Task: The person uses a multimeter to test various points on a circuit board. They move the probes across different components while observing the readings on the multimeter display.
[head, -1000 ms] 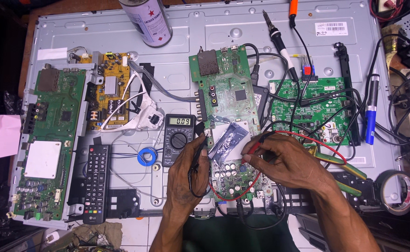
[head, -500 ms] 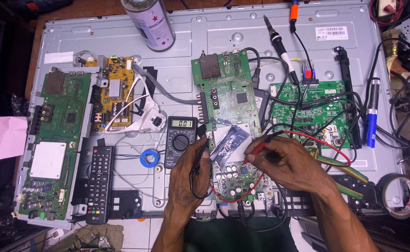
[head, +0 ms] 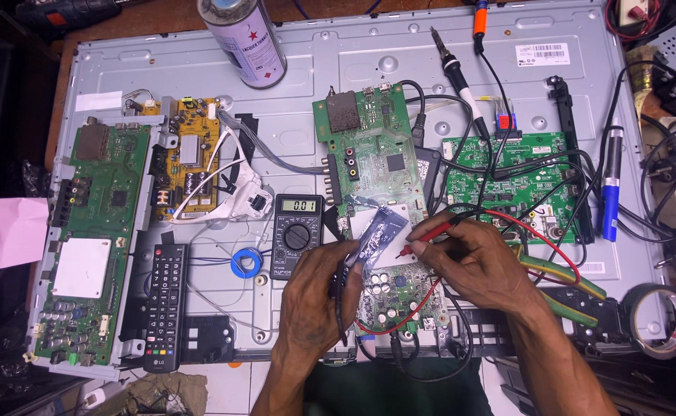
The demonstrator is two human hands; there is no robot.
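Both hands work over the green circuit board (head: 388, 289) at the near edge of the grey metal panel (head: 399, 54). Gripping a black probe (head: 343, 271), the left hand (head: 315, 296) sets it by a small blue module (head: 380, 231); the right hand (head: 473, 258) pinches a red probe (head: 423, 239) toward the same spot. Just left sits a black multimeter (head: 297, 225), then a blue solder coil (head: 246, 263) and a black remote (head: 165, 304).

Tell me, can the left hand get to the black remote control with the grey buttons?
Probably yes. The left hand holds a black probe, but the black remote control lies just to its left on the grey metal panel, with only thin wires and a blue tape roll between.
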